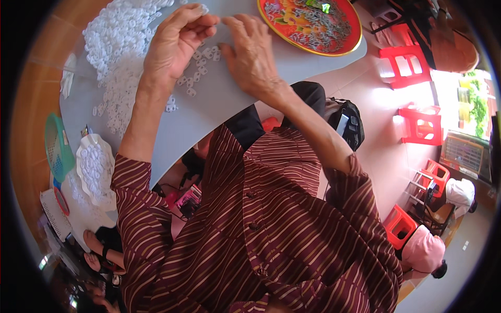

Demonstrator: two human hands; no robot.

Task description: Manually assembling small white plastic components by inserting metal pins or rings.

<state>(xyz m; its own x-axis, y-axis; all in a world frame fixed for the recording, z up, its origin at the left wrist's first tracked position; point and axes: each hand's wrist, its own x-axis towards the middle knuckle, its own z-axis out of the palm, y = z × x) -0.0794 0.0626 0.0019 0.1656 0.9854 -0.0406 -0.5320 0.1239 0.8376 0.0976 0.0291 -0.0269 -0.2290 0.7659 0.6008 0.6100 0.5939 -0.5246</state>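
A heap of white plastic rings (117, 47) crowds the grey tabletop (219, 104) on the left; the red tray (310, 26) blocks the far right. Bare table lies open nearer the body.

My left hand (175, 39) pinches one small white ring (202, 9) at its fingertips, just above the grey table (219, 104). My right hand (250, 52) lies beside it, palm down, fingertips on the table among loose rings. A big heap of white rings (117, 47) lies on the table left of my left hand. A red tray (313, 23) of small metal pieces sits on the table right of my right hand.
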